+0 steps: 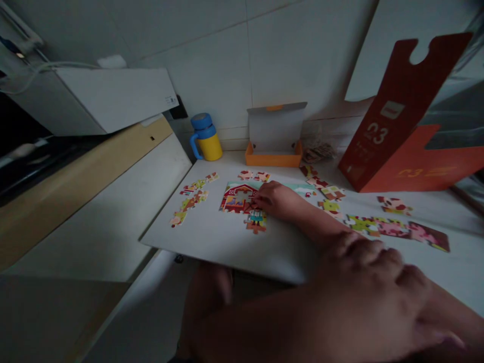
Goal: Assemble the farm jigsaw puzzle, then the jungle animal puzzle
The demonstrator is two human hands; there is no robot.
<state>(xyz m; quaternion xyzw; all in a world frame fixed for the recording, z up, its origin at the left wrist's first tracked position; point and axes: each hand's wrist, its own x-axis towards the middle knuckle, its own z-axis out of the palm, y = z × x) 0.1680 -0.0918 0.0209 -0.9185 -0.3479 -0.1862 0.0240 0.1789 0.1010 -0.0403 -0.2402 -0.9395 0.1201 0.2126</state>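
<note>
My right hand (278, 199) is over a partly joined jigsaw puzzle (234, 201) with a red barn. Its fingertips are pinched together at a puzzle piece by the barn's right side, and the fingers partly hide that piece. Just below the fingertips, a piece with a figure in teal (256, 219) joins the puzzle's lower part. My left arm crosses the bottom of the view, and my left hand (374, 287) lies wrapped over my right forearm (321, 224), its fingers curled and slightly blurred.
Loose puzzle pieces lie left (194, 200), behind (253, 175) and right (363, 225) of the puzzle. An open orange box (274, 160), a blue-and-yellow mug (209, 143) and a clear plastic bag (319, 148) stand along the wall. A large red box (393, 126) stands at right.
</note>
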